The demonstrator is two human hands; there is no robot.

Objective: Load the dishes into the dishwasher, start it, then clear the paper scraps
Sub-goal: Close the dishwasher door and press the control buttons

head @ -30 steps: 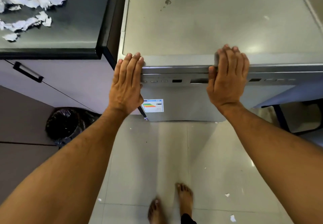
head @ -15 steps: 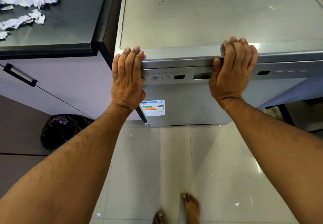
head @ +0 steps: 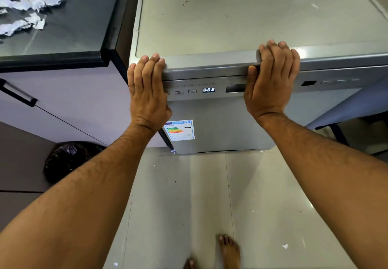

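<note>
Black bin bag (head: 69,159) beside cabinet (head: 69,100).

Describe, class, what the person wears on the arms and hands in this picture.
Nothing. Left hand and right hand are bare: no gloves, rings, watch or bands. Forearms are bare and hairy; no sleeve shows. Fingernails are short.
</note>
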